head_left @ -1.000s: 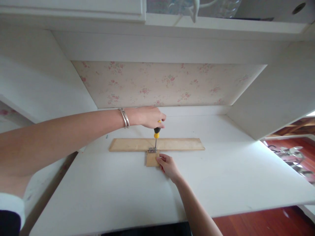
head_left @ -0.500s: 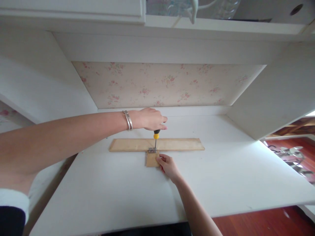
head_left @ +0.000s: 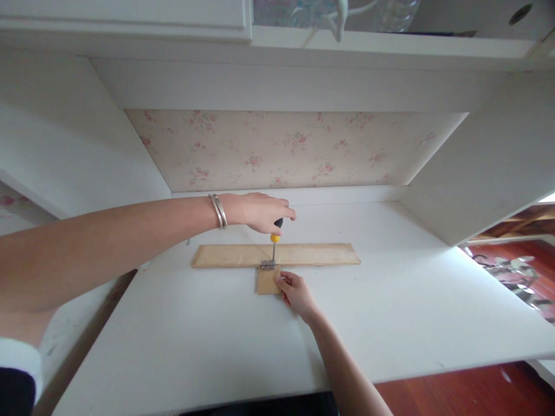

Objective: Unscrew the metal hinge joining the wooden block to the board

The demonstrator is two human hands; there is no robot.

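My left hand (head_left: 264,212), with silvery bangles at the wrist, is closed around the black and yellow handle of a screwdriver (head_left: 274,237). The screwdriver stands nearly upright, its tip down at a small metal hinge (head_left: 267,264). That hinge lies across the joint between a long, flat wooden board (head_left: 316,254) and a small square wooden piece (head_left: 266,282). My right hand (head_left: 295,292) pinches the right edge of the small piece against the white surface. Any screw under the tip is too small to make out.
The pieces lie on a white desktop (head_left: 208,341) with side panels and a floral back wall (head_left: 299,150). An overhead shelf (head_left: 390,46) holds clear plastic things and a white cable. A tiny object (head_left: 188,241) lies behind the board's left end. Reddish floor shows at right.
My left hand has shifted slightly left and its fingers have turned on the screwdriver handle, showing more of the black part. My right hand and the wooden pieces stay put.
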